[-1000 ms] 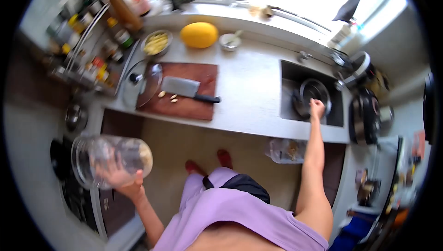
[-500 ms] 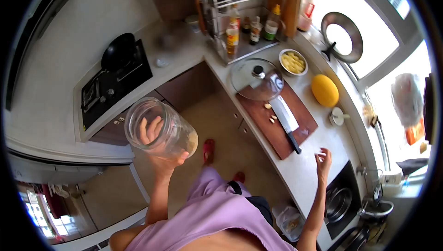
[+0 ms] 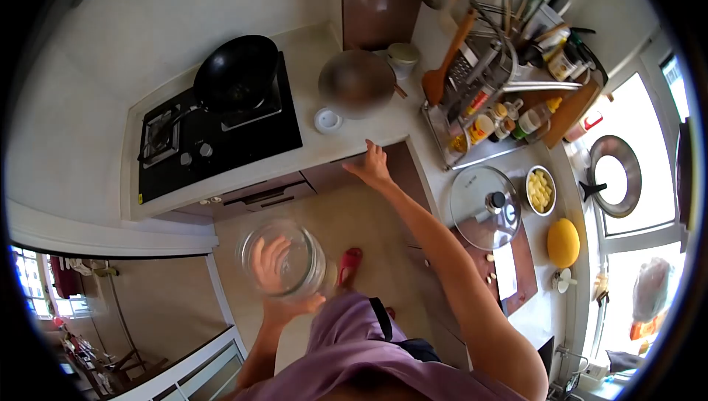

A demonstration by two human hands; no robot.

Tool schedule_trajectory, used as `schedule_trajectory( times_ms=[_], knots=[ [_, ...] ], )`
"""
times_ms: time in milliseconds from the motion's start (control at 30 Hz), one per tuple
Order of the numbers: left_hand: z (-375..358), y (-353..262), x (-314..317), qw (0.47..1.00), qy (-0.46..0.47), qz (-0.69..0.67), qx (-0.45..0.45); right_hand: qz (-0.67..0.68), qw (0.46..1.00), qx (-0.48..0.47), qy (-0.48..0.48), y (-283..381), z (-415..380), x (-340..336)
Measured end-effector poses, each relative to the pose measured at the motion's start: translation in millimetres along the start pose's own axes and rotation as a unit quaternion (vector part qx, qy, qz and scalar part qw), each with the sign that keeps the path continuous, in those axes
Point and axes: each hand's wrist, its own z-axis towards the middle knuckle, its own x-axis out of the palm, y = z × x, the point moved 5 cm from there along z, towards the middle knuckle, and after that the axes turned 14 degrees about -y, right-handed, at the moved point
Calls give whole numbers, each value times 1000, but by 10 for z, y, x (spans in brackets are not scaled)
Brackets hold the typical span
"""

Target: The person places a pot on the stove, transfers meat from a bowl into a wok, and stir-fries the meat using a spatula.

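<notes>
At the lower left, my left hand [image 3: 284, 305] is wrapped round a large clear glass jar [image 3: 304, 257], its open mouth facing up. The jar hangs over the floor beside my legs. My right hand [image 3: 372, 166] reaches out at the counter's front edge, fingers apart, holding nothing. Just beyond it on the counter lies a small white lid [image 3: 327, 120]. Behind the lid is a round brownish pot or bowl [image 3: 357, 82], blurred. A lidded white container [image 3: 403, 57] stands at its right.
A black wok [image 3: 237, 73] sits on the stove [image 3: 166, 172]. On the right are a seasoning rack [image 3: 487, 152], a glass pan lid [image 3: 472, 206], a cutting board [image 3: 525, 283] with a knife [image 3: 506, 272] and garlic, a bowl of yellow chunks [image 3: 540, 192], and a yellow melon [image 3: 563, 243].
The view has turned toward the stove. My right hand has moved from over the right counter to the stove-side counter near the white lid. The jar is still in my left hand, now lower.
</notes>
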Motion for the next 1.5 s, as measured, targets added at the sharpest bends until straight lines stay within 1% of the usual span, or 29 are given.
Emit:
schedule_trajectory(
  times_ms=[33,67,100,133,200,233,333,467,533,567,600,633,700,733,767,833,867,933,967,1033,1067,1133,1200,1267,1333,1367,1400,1467,1500],
  knots=[
    [33,48,-61,1000,-6,17,-18,-2,1000,-1,1,85,177,257],
    [84,69,-137,1000,-7,17,-18,-18,998,34,-50,142,341,468],
    [115,98,-190,998,0,68,-2,-36,992,69,-101,175,439,610],
    [146,128,-244,993,7,118,14,-38,992,69,-99,290,505,720],
    [185,180,-341,985,17,169,31,-76,971,171,-149,401,580,865],
    [190,205,-387,983,20,182,35,-89,965,178,-170,461,606,923],
    [261,279,-484,979,24,197,40,-95,955,185,-212,534,669,1051],
    [326,309,-519,976,32,208,54,-79,957,185,-211,469,701,1032],
    [356,307,-487,977,34,207,44,8,965,101,-240,507,586,894],
    [368,306,-456,978,34,204,36,4,965,101,-242,467,492,795],
    [386,304,-403,988,32,147,12,94,974,47,-198,508,385,686],
    [411,299,-346,995,32,90,-10,183,971,-6,-153,562,250,528],
    [452,267,-196,994,69,87,10,279,959,19,-47,596,-108,25],
    [468,242,-99,990,102,91,31,392,919,42,3,595,-295,-196],
    [482,227,-3,990,109,87,31,421,906,41,30,669,-488,-546],
    [463,165,246,989,148,-7,9,402,913,-20,75,896,-792,-1351],
    [434,117,383,987,158,-8,3,416,907,-34,62,947,-928,-1708],
    [308,-26,636,982,161,-96,-7,334,937,-90,34,908,-1168,-2348],
    [247,-96,756,979,177,-101,-14,302,948,-100,24,922,-1289,-2657],
    [68,-291,1067,958,252,-135,8,250,960,-129,-5,946,-1540,-3235],
    [-55,-354,1195,952,269,-146,10,297,950,-97,-24,859,-1698,-3431],
    [-358,-511,1446,935,313,-159,50,291,950,-107,-44,768,-2010,-3814],
    [-695,-708,1678,914,361,-184,29,370,924,-78,-60,678,-2354,-4145],
    [-1056,-890,1879,894,404,-192,15,359,926,-97,-62,632,-2731,-4482],
    [-1412,-1165,2066,878,438,-189,33,297,948,-102,-49,704,-3099,-4846],
    [-1589,-1285,2160,870,451,-196,38,220,963,-147,-55,687,-3281,-5033],
    [-1780,-1396,2248,859,469,-203,40,126,980,-149,-44,792,-3465,-5248],
    [-2124,-1573,2390,838,501,-215,42,-44,981,-188,-29,818,-3769,-5546],
    [-2291,-1670,2465,826,522,-205,65,-65,982,-174,-19,889,-3912,-5661]
  ],
)
